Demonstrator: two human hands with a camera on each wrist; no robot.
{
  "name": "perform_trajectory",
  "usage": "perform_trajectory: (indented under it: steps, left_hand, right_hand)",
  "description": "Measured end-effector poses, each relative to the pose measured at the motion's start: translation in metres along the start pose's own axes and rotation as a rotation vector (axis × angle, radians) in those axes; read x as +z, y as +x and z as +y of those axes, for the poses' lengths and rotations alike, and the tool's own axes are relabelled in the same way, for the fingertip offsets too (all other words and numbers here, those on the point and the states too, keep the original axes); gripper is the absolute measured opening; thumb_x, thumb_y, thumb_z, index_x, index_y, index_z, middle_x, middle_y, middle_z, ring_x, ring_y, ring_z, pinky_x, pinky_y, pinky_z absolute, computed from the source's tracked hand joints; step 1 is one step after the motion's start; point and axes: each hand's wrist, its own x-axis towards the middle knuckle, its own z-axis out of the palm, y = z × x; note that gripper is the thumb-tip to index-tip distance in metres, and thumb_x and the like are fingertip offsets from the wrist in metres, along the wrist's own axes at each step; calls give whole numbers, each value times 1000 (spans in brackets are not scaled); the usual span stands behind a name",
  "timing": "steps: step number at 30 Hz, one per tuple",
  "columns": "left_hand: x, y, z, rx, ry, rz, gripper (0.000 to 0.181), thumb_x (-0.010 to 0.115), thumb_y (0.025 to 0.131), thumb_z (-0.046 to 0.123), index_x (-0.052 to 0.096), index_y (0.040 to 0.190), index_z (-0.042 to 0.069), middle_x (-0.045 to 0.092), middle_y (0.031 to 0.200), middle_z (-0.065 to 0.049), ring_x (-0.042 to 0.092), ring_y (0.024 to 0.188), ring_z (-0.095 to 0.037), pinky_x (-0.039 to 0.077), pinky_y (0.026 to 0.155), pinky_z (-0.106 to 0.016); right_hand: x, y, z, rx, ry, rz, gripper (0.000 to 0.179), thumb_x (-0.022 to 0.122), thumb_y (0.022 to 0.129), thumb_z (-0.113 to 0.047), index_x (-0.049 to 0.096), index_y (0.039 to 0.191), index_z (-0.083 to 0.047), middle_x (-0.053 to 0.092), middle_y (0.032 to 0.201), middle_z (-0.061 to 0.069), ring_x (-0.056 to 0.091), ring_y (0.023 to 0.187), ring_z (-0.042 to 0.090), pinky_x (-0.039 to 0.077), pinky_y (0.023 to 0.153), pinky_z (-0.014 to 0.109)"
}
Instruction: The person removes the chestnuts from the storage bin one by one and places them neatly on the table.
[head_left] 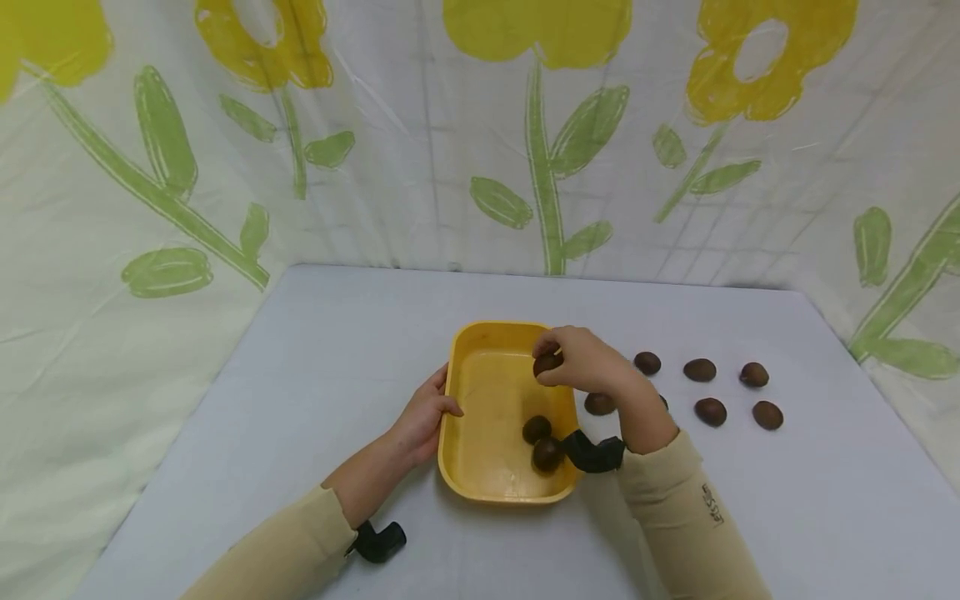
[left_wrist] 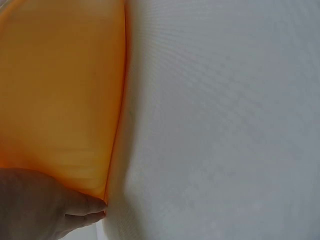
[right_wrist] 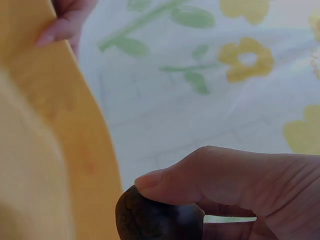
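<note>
My left hand [head_left: 418, 421] grips the left wall of a yellow plastic tray [head_left: 480, 492], thumb over the rim and fingers outside. In the left wrist view, the hand [left_wrist: 45, 205] pinches the tray wall [left_wrist: 65, 100]. Above the tray's far right corner, my right hand [head_left: 588, 362] holds a dark brown chestnut [head_left: 547, 364] between thumb and fingers. The right wrist view has this chestnut [right_wrist: 157, 217] under the thumb, beside the tray's edge [right_wrist: 95, 150]. Two more chestnuts, one [head_left: 536, 429] behind the other [head_left: 547, 455], lie in the tray's near right part.
Right of the tray, several chestnuts lie in two rough rows on the white table [head_left: 315, 350], such as one at the far right [head_left: 767, 415]. The right forearm partly covers some. Behind the table hangs a flowered curtain [head_left: 390, 167]. Black curved pieces [head_left: 381, 543] sit at both wrists.
</note>
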Motion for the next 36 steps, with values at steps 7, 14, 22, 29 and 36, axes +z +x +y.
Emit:
perform_trajectory:
  steps: [7,14,22,29,36]
  left_hand:
    - [-3,-1,1,6,0,-8,86,34,72,-17,8,150,7,18,155,-10,25,140,-29,21,115,-43]
    - [-2,0,0,-2,-9,-9,87,35,72,-17,9,150,9,19,155,-9,26,139,-28,23,114,-43]
    - [0,1,1,-6,3,0,85,34,73,-17,10,150,9,20,155,-9,27,139,-28,23,114,-43]
    - [-1,0,0,6,16,-11,85,35,73,-16,8,150,8,17,155,-10,26,140,-28,23,114,-43]
    - [0,-1,1,16,55,-31,87,36,72,-14,6,150,7,17,155,-11,28,139,-28,28,112,-39]
  right_hand:
    - [-10,-18,16,32,23,47,31,67,80,-13,61,107,1,64,101,13,60,89,21,51,80,37]
    - [-15,-40,40,105,42,64,30,65,80,-16,59,106,-3,64,99,9,60,90,22,51,76,35]
    - [-16,-66,68,127,34,82,32,67,78,-13,56,104,0,63,93,10,57,75,16,47,64,28]
    - [-9,-85,90,140,7,107,27,70,75,-13,57,95,-3,60,87,8,52,74,15,44,62,29]
    - [0,-101,109,202,20,80,27,72,74,-15,53,91,-5,57,86,6,50,73,16,42,60,28]
